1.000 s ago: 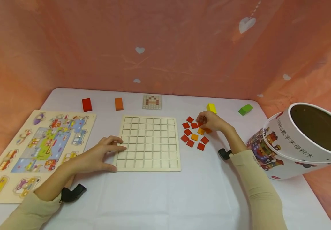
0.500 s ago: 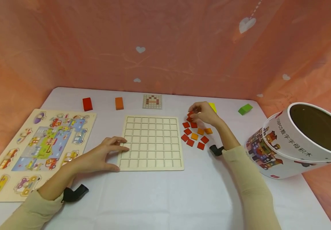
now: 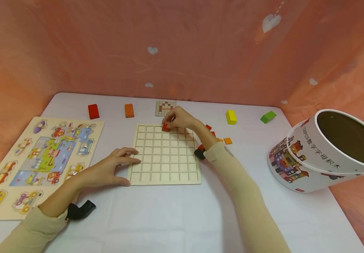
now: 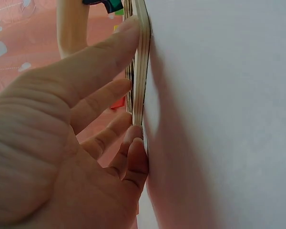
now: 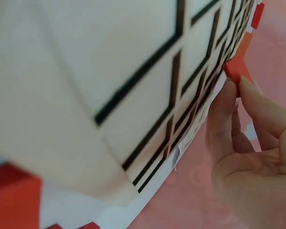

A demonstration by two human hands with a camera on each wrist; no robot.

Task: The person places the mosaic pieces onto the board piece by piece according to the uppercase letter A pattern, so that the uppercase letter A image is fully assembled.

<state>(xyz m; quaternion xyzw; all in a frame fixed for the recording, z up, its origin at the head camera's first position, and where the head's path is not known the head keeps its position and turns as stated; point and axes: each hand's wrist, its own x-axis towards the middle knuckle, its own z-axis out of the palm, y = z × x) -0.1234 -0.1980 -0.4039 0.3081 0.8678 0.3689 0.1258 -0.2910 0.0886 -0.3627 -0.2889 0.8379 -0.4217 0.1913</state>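
Note:
A square wooden grid board lies flat at the middle of the table. My right hand pinches a small red square tile between thumb and forefinger at the board's far edge. In the right wrist view the red tile is tilted, with one corner at the grid ridges. My left hand rests against the board's left side, fingers spread and fingertips over the rim. The left wrist view has its thumb along the board's side. Several red and orange tiles lie to the right, partly hidden by my right arm.
Behind the board lies a small pattern card. Red, orange, yellow and green blocks line the back. A vehicle puzzle board is at left, a big white bucket at right.
My right hand has moved left from the loose tiles to the board's far edge, carrying a red tile. My left hand stays at the board's left side; the board shifted slightly right earlier.

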